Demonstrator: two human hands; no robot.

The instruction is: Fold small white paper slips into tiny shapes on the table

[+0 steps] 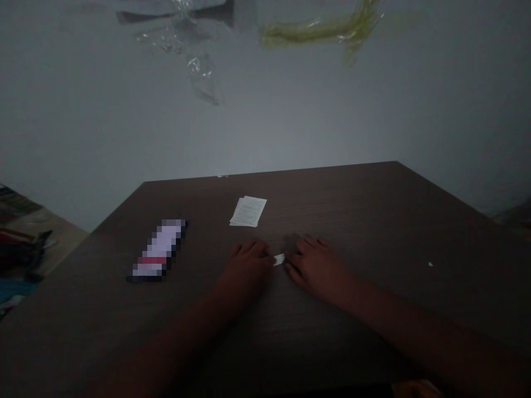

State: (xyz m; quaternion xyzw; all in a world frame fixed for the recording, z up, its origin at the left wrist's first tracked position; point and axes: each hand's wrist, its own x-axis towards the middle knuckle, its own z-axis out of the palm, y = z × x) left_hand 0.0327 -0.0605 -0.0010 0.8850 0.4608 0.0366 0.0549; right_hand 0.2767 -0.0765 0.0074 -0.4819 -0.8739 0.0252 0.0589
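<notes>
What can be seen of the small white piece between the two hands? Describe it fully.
The small white piece looks like paper, with dark lines or print too small to read. It lies slightly slanted on the brown, wood-grained table, between the left hand and the right hand. Its left end is close against the left hand; the picture is too dark to confirm contact with either.

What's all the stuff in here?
Table: one, brown, centre
Wall: one, grey, behind table
Tape: several pieces, yellow, grey, clear, on wall
Phone: one, lilac-pink and black, table's left
Printed sheets: at least two, white, table's back
Small printed paper: one, white, table's middle
Tiny scraps: two, white, table's right and far edge
Clutter: count unclear, mixed colours, far left
Unclear thing: one, brownish, bottom edge
Left hand: one, paper's left
Right hand: one, paper's right
</notes>
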